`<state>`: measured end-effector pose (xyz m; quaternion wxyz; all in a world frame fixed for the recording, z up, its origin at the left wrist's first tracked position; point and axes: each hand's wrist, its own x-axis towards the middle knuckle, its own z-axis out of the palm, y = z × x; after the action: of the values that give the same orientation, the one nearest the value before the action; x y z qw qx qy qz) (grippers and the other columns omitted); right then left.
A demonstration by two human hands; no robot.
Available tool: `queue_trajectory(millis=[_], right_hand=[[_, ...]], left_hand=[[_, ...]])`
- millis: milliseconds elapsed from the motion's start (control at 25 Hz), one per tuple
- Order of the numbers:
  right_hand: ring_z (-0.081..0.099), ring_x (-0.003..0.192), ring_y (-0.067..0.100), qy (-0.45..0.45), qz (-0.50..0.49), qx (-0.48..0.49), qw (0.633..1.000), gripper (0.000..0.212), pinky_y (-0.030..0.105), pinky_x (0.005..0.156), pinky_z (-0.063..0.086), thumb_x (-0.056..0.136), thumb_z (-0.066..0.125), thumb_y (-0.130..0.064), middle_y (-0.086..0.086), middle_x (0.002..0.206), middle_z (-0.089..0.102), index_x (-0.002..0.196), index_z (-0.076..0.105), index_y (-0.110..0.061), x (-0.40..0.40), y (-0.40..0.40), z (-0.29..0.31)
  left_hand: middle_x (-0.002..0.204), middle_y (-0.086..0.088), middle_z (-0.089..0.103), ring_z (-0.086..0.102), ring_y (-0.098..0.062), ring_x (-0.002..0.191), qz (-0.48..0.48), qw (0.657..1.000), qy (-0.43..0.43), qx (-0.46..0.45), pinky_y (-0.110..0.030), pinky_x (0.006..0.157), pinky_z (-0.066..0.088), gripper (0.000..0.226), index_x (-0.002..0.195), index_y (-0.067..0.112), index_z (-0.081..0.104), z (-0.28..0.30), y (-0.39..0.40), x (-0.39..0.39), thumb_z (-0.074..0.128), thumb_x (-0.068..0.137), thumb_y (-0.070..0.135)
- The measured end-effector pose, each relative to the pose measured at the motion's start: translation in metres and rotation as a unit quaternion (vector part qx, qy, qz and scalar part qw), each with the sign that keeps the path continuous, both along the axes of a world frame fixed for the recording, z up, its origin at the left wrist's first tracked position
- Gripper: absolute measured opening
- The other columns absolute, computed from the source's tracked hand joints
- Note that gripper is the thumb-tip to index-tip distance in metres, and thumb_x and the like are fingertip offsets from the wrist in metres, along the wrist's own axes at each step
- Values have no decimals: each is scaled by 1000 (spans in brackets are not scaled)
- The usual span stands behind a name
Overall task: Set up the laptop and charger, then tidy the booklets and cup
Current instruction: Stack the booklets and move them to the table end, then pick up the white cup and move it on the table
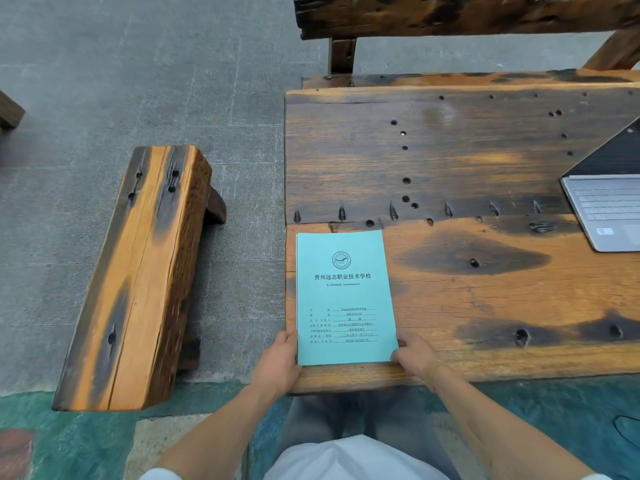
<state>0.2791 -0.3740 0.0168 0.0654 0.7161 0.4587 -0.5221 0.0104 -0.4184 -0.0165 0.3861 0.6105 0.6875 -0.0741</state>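
Our left forearm reaches up from below, and our left hand (277, 362) curls around the lower left corner of the booklets (344, 296), thumb on the teal cover, fingers at the edge. The stack lies flat at the near left corner of the wooden table (485, 306), stretching away from our grip. Our right hand (414, 353) pinches the lower right corner, wrist angled inward. Well off to the right of that grip, the open laptop (609, 206) sits at the frame's edge. Left of our left hand stands a wooden bench (135, 278).
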Motion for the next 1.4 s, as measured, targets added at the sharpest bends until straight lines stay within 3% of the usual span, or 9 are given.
queue_trajectory(millis=[360, 520, 600, 720, 1000, 1400], right_hand=[[54, 100, 14, 6, 6, -1, 1000, 51, 27, 83, 49, 90, 56, -9, 2, 137, 59, 140, 48, -17, -1, -5, 1], [58, 103, 16, 20, 30, 14, 999, 53, 24, 77, 48, 90, 55, -8, 0, 136, 60, 142, 47, -18, 7, -4, 5], [54, 120, 20, 9, 44, 42, 998, 57, 27, 87, 47, 92, 56, -14, 1, 145, 51, 146, 41, -19, 17, -4, 12], [34, 142, 22, -53, 90, 107, 989, 67, 36, 113, 34, 94, 53, -38, 0, 160, 28, 153, 26, -22, 49, -5, 19], [-1, 152, 21, -190, 115, 225, 949, 75, 46, 121, 10, 93, 39, -63, -5, 165, 6, 156, 13, -31, 180, -42, 51], [-10, 151, 23, -325, -70, 237, 913, 77, 50, 122, 6, 92, 32, -69, -6, 165, 0, 156, 8, -34, 402, -174, 101]], left_hand=[[132, -1, 47, 62, -20, 103, 4, 1000, 14, -3, -34, 85, 54, 55, 141, 23, 39, 5, -4, 3, 58, 89, 22], [134, 2, 44, 57, -19, 112, 26, 999, 42, 1, -38, 85, 54, 67, 144, 25, 34, 14, -3, 9, 61, 86, 43], [144, 3, 38, 47, -19, 126, 37, 997, 60, 42, -39, 94, 51, 74, 148, 25, 29, 20, -1, 15, 57, 86, 54], [160, 3, 24, 28, -20, 144, -3, 992, 78, 99, -40, 116, 31, 81, 154, 25, 22, 33, 7, 34, 48, 89, 64], [163, 4, 17, 15, -20, 149, -156, 971, 69, 168, -40, 122, 12, 83, 155, 30, 20, 81, 40, 155, 39, 87, 73], [165, 4, 7, 6, -20, 152, -359, 906, 10, 225, -44, 122, 2, 89, 156, 33, 11, 132, 59, 413, 32, 83, 80]])
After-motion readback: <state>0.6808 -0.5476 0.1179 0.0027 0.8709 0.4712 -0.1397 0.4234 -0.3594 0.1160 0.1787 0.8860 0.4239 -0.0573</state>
